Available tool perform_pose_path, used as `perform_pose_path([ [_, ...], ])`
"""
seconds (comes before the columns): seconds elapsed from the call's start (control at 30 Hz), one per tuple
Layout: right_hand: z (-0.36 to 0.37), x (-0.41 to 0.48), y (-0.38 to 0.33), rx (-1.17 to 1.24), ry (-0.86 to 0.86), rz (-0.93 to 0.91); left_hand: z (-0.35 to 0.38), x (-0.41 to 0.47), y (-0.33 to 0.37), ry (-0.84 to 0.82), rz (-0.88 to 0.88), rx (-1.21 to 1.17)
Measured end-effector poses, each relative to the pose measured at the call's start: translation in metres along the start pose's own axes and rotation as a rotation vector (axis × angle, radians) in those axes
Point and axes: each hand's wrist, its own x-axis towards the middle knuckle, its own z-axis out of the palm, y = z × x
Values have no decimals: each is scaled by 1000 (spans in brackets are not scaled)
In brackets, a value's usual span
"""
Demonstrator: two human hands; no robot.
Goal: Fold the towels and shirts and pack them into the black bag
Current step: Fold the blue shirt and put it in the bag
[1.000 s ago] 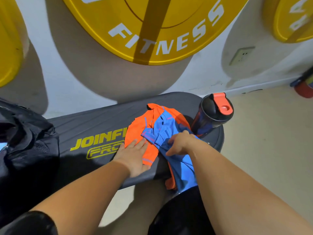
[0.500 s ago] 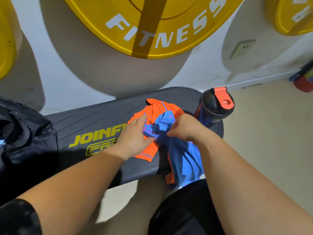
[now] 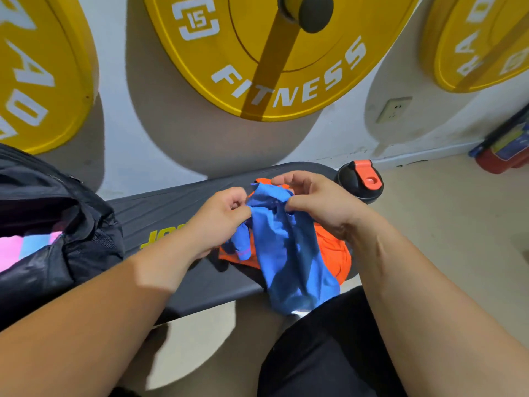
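Head view: left hand and right hand both pinch the top of the blue-and-orange shirt above the bench's right end; its tail hangs past the near edge. The black bag sits at the left end.

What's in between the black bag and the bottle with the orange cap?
In the head view: the orange-and-blue shirt on the bench, pinched by the left hand and right hand.
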Motion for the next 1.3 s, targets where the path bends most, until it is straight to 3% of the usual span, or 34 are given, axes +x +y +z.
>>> perform_pose_path([
  [0.2, 31, -9, -22, -366, 37, -102, -47, -57, 31, -22, 66, 12],
  [0.33, 54, -14, -40, -206, 31, -143, -65, -81, 35, -114, 1, -136],
  [0.47, 73, -21, -56, -73, -18, -176, -68, -93, 24, -9, 42, 73],
  [0.67, 82, -22, -58, -102, 32, -135, -77, -100, 32, 291, 27, -110],
  [0.73, 80, -21, -54, -131, 71, -94, -86, -104, 40, 306, 31, -205],
  [0.93, 78, -22, -39, -170, 95, -57, -113, -107, 57, 251, 113, -150],
  [1.07, 76, -19, -33, -204, 177, -58, -130, -106, 62, 231, 142, 41],
  [1.2, 66, -18, -28, -159, 288, -69, -141, -106, 56, 154, 190, 490],
  [1.3, 56, -20, -25, -101, 235, -57, -149, -107, 47, 67, 167, 700],
])
